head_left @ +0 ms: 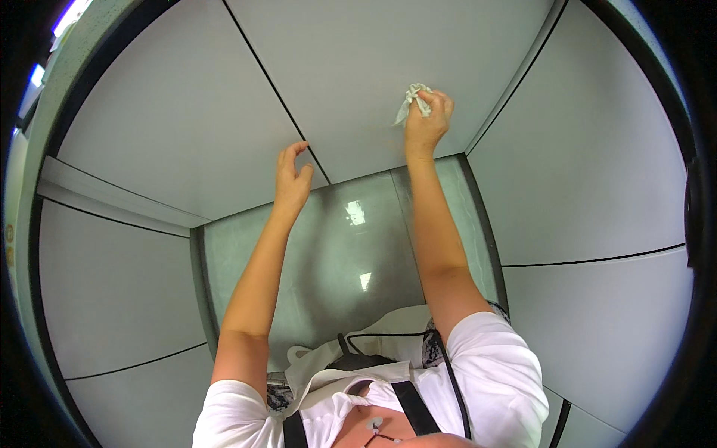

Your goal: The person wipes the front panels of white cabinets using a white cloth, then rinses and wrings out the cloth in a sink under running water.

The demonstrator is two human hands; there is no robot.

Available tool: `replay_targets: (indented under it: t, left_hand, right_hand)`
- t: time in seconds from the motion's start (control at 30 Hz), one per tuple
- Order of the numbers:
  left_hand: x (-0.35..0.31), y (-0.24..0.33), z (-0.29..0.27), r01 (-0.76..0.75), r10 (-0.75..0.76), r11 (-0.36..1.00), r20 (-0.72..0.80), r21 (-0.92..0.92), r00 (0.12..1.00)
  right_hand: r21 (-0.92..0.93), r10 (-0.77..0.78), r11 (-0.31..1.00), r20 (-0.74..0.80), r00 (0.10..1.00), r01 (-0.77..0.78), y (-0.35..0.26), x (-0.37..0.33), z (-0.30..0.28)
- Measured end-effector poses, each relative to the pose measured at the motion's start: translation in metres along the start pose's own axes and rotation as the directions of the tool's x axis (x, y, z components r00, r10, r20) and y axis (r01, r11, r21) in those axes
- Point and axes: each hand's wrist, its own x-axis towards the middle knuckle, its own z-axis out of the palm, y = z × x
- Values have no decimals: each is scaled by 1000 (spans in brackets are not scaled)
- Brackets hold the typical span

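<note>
My right hand (429, 131) is closed around a crumpled whitish cloth (408, 101), a loose end of which hangs out to the left. Hand and cloth are up against a smooth light-grey wall panel (358, 67). Lower and to the left is my left hand (291, 179), its fingers loosely bent with a gap between thumb and fingertips. Nothing shows in it. Its fingertips lie near the dark vertical seam (275, 88) between two panels; whether they touch the surface I cannot tell.
Grey panels with dark seams close in on the left (112, 276) and right (582, 172). Below is a shiny greenish-grey tiled floor (321, 254) with dark edge strips and light reflections. A black cord (452, 381) hangs along my right shoulder.
</note>
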Motion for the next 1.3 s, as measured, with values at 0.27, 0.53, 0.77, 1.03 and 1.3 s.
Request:
replay_targets:
  t: [0.27,0.53,0.77,1.03,1.3]
  left_hand:
    - [-2,4,-7,78,-79,997,65,9,995]
    - [1,11,-9,39,-39,999,42,-3,998]
    - [-1,-1,-4,45,-45,999,31,-15,999]
    - [-7,-25,-17,80,-79,993,7,-84,997]
    - [-12,-39,-20,144,-148,979,-16,-141,989]
  right_hand:
    - [109,-204,976,170,964,187,-42,-33,27]
    - [-34,51,998,51,997,-49,-21,-5,8]
    - [-18,218,973,-227,949,-228,24,41,-14]
    - [153,-338,937,164,927,315,-85,-40,55]
    - [210,-447,894,366,817,395,-46,-75,36]
